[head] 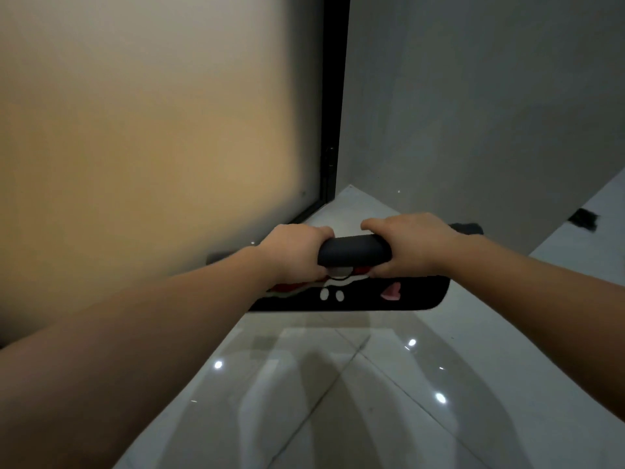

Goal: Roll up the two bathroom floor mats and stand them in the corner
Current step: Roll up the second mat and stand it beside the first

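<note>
A black floor mat [399,294] with a white, red and pink cartoon print lies on the glossy white tiles near the room's corner. Its far part is rolled into a dark tube [355,252], while the near strip still lies flat. My left hand [294,253] grips the roll's left portion. My right hand [406,243] grips its right portion. Both hands wrap over the top of the roll. The roll's ends stick out past my wrists [468,228]. A second mat cannot be told apart in this view.
A frosted glass door [152,130] with a black frame [333,113] stands at the left. A grey wall [473,113] meets it at the corner [348,194]. A small dark object [583,219] lies by the wall at the right. Shiny tiled floor [338,384] spreads below.
</note>
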Demonstrator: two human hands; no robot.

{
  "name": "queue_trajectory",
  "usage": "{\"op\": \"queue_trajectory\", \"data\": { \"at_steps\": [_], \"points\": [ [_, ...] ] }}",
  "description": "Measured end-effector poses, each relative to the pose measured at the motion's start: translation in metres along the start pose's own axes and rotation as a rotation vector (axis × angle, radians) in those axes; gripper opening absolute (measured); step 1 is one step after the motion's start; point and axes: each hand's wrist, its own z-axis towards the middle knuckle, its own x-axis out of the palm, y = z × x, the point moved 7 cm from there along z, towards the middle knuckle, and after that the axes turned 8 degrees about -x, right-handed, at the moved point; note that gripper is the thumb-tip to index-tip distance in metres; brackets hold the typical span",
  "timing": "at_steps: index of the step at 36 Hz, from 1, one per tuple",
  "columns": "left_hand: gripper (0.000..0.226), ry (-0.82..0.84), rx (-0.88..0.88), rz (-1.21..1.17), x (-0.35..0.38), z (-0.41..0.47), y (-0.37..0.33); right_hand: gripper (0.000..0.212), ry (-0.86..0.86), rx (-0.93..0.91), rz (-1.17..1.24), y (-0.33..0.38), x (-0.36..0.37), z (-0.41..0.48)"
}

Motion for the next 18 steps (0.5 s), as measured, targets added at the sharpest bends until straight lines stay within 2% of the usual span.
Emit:
{"op": "queue_trajectory", "data": {
  "at_steps": [3,5,8,11,15,18],
  "points": [
    [0.037,-0.224,0.107,0.193,-0.009,-0.006,-0.008,0.064,0.176,0.079,0.194,-0.006,0.009,0.0],
    [0.034,-0.307,0.15,0.226,-0.014,-0.01,-0.012,0.054,0.228,0.092,0.299,-0.008,0.013,-0.001],
    [0.036,-0.333,0.15,0.24,-0.017,-0.011,-0.015,0.041,0.225,0.118,0.4,-0.009,0.015,-0.002],
    [0.054,-0.241,0.096,0.201,-0.013,-0.006,-0.012,0.034,0.139,0.122,0.281,-0.009,0.01,-0.001],
    [0.102,0.132,-0.082,-0.149,0.003,0.0,0.001,0.025,-0.07,-0.029,-0.133,0.003,-0.003,-0.003],
    [0.1,0.248,-0.132,-0.273,0.009,0.0,0.003,0.021,-0.174,-0.128,-0.232,0.013,-0.006,-0.008]
  ]
}}
